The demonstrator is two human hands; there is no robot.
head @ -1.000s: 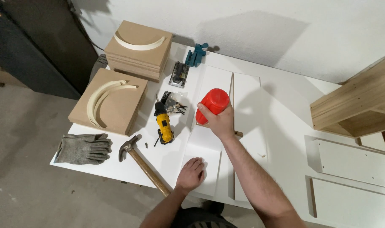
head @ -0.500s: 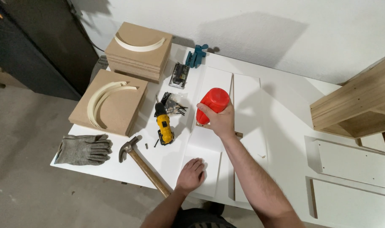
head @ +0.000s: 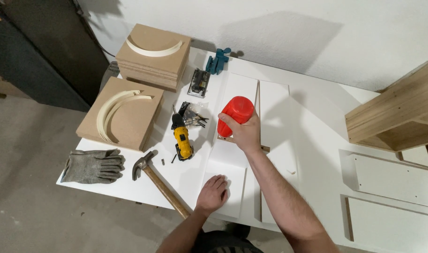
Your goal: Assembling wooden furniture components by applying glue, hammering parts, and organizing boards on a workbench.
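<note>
Two hands work: the right hand (head: 244, 133) grips a red plastic bottle (head: 234, 115) tilted over the white panel (head: 232, 154), while the left hand (head: 212, 193) lies flat, pinning it. Seemingly gluing; steady aim matters next.

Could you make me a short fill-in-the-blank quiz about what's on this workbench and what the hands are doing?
1. The right hand grips a ____ plastic bottle.
2. The left hand lies flat on a ____ panel.
3. The hammer lies just right of a pair of grey ____.
4. The yellow tool is a cordless ____.

Missing words: red; white; gloves; screwdriver
</note>
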